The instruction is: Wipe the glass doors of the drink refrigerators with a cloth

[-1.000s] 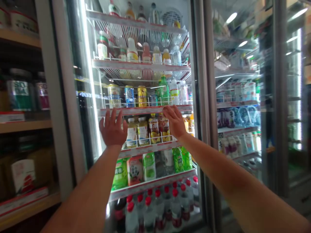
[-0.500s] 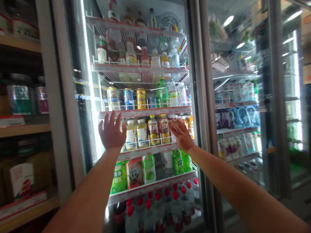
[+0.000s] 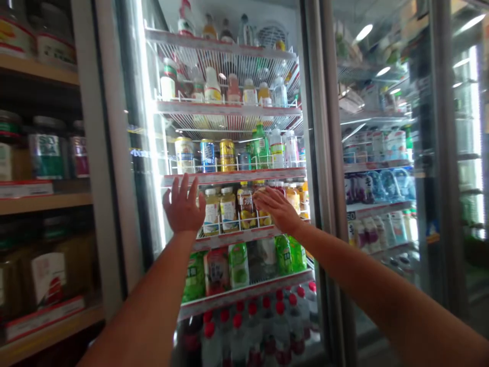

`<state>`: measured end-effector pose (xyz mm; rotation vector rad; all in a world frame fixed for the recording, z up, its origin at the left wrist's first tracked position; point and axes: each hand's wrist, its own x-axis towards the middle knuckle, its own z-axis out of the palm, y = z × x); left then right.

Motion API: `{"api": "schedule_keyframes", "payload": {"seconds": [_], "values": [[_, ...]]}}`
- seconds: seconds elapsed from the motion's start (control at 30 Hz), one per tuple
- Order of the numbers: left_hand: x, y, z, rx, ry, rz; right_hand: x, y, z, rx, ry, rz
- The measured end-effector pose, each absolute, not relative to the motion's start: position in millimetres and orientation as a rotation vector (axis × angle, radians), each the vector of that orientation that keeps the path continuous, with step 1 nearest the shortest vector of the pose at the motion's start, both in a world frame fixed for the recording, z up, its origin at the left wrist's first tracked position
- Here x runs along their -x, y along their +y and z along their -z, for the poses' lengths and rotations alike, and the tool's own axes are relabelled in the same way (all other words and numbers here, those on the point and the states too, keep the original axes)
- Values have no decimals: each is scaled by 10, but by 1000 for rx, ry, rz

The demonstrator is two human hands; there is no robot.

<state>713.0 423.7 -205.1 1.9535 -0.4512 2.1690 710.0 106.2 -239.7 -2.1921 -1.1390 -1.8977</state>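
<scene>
I stand before a drinks fridge whose wire shelves hold bottles and cans. My left hand is raised with fingers spread, palm toward the left end of the middle shelf, holding nothing. My right hand reaches in with fingers stretched flat over the yellow-labelled juice bottles in that row, touching or almost touching a bottle with fruit on its label. Cans stand one shelf up. Green-labelled bottles fill the shelf below.
The fridge's dark frame rises at left, beside wooden shelves of jars. A second fridge with a shut glass door stands to the right. Red-capped water bottles crowd the bottom shelf.
My right hand has dropped from the shelf edge above to the row of juice bottles and slid left. My left hand has stayed nearly in place; the view shifted slightly.
</scene>
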Motion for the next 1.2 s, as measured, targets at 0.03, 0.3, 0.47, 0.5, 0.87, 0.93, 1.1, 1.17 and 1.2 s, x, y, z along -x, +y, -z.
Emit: {"api": "schedule_keyframes", "payload": {"seconds": [0.03, 0.3, 0.47, 0.5, 0.87, 0.93, 1.1, 1.17, 1.2], "values": [[-7130, 4237, 2051, -1952, -451, -2169, -7100, 1114, 2323, 2158, -1080, 1900], [-7117, 4230, 2049, -1928, -462, -2162, -7102, 1748, 2436, 2185, -1315, 1868], [-7132, 4235, 2049, -1910, -465, -2165, -7076, 1909, 2008, 2174, -1065, 1862], [-7139, 4239, 2051, -1907, -465, -2175, -7084, 1915, 1882, 2107, -891, 1882], [-7149, 4265, 2061, -1910, -486, -2129, -7048, 2028, 2390, 2302, -1678, 1696], [-7143, 4265, 2059, -1915, -494, -2106, -7078, 1921, 2156, 2194, -1291, 1836], [-7124, 4253, 2055, -1947, -455, -2135, -7101, 1771, 2158, 2098, -926, 1927], [-7121, 4250, 2056, -1954, -450, -2153, -7072, 1761, 2347, 2220, -1301, 1857], [-7121, 4249, 2057, -1957, -453, -2156, -7057, 1750, 2405, 2263, -1489, 1806]]}}
